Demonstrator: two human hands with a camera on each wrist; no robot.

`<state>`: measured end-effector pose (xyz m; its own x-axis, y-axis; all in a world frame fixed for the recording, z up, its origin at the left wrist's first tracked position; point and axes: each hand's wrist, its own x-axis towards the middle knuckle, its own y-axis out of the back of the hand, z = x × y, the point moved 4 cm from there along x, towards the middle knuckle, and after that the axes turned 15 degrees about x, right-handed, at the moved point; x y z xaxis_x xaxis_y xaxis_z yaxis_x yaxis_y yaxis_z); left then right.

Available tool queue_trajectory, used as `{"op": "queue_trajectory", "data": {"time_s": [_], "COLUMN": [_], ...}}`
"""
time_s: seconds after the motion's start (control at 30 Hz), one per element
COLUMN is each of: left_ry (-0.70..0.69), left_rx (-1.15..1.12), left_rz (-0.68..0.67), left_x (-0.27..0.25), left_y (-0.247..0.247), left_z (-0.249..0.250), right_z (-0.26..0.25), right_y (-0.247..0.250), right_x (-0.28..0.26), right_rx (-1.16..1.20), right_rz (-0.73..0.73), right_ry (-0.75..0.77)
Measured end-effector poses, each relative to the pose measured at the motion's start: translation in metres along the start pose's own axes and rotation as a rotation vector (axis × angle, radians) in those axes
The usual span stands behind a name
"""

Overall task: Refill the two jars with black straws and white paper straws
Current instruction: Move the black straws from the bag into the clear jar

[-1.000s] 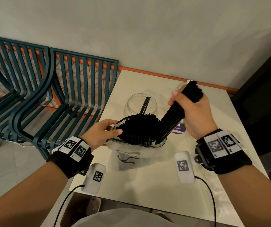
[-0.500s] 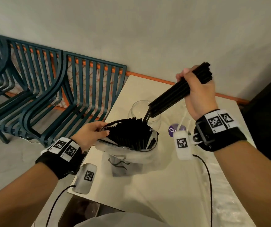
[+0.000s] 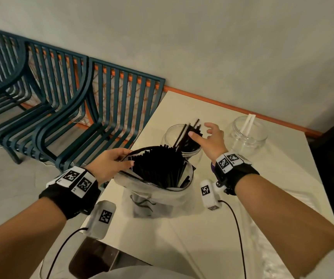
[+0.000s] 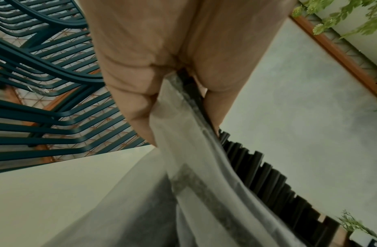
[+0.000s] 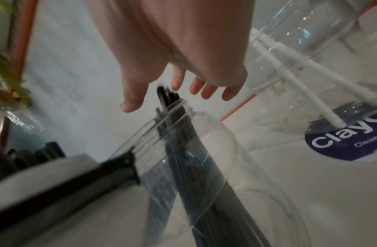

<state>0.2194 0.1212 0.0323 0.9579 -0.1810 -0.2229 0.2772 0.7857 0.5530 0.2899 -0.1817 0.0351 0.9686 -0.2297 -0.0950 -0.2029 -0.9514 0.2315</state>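
1. Now my right hand (image 3: 212,140) hangs spread over the mouth of the near jar (image 3: 171,135), fingers straight and holding nothing. A bundle of black straws (image 3: 190,135) stands in that jar, leaning against its rim with the tips poking out.
2. My left hand (image 3: 109,164) pinches the rim of the clear plastic bag (image 3: 158,190), thumb inside and fingers outside, so the mouth stays wide. I judge that grip worth holding, since the bag is soft and would likely slump without it.
3. Plenty of black straws stand packed in the bag (image 4: 265,175), so the next handful should come from there. I would take a modest bunch, gripped near the middle, so none fan out.
4. Lowering each bunch ends-first and letting go only once the ends are well inside the jar should stop straws from catching the glass rim or tipping out.
5. Away to the right, the far jar (image 3: 247,133) holds only a couple of white paper straws (image 5: 306,86), so it needs filling later.
6. Both jars stand on the bench (image 3: 273,178), close to my wrists; I should mind my forearm near them.
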Motion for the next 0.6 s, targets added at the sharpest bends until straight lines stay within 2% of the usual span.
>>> {"op": "queue_trajectory", "data": {"time_s": [0.07,0.17,0.3,0.43,0.6], "left_ry": [-0.002,-0.005,-0.011,-0.012,0.012], "left_rx": [0.006,0.007,-0.002,-0.003,-0.048], "left_rz": [-0.002,-0.008,-0.001,0.013,0.009], "left_x": [0.0,-0.001,-0.004,-0.006,-0.007], "left_y": [0.0,0.0,-0.002,-0.005,-0.009], "left_z": [0.0,0.001,0.003,0.004,0.001], "right_z": [-0.003,-0.018,-0.018,0.017,0.018], "right_y": [0.004,0.01,0.007,-0.006,-0.026], "right_x": [-0.008,-0.041,-0.107,-0.14,-0.139], "right_rx": [-0.011,0.071,0.086,-0.14,-0.474], "right_rz": [0.022,0.028,-0.176,-0.293,-0.113], "right_ry": [0.057,0.222,0.446,0.469,0.478]}}
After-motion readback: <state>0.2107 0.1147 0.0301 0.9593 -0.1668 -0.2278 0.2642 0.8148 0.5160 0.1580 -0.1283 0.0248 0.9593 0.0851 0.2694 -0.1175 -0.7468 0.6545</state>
